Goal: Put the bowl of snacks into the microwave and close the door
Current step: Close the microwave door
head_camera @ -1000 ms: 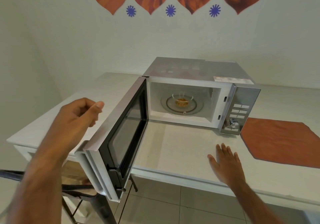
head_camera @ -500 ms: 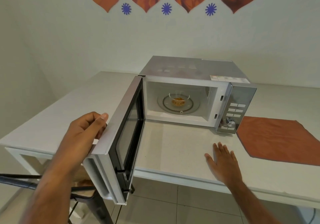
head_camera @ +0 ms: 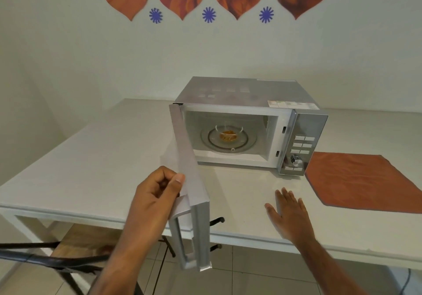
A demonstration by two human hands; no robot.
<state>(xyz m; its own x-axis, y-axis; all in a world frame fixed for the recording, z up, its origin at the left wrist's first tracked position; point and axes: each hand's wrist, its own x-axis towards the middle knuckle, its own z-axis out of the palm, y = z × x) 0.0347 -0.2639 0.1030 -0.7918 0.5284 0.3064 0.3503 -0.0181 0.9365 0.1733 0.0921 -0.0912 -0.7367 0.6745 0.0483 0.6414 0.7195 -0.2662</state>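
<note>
- Door swung further closed since earlier, now edge-on, centre frame.
- Left hand fingers curled, pressing door's outer face.
- Right hand flat, fingers spread, on table.
- One bowl of snacks inside one microwave.
- Top label unreadable.

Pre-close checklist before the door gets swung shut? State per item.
1. Bowl fully inside the microwave, centred on the turntable: ok.
2. Door swing path clear of objects: ok.
3. Left hand has hold of the door's outer edge, thumb on its top: ok.
4. Right hand flat on the table, outside the opening; whether the door clears it cannot tell.
5. Mat beside the microwave, out of the door's way: ok.
6. Door latched: not ok, wide open.
</note>
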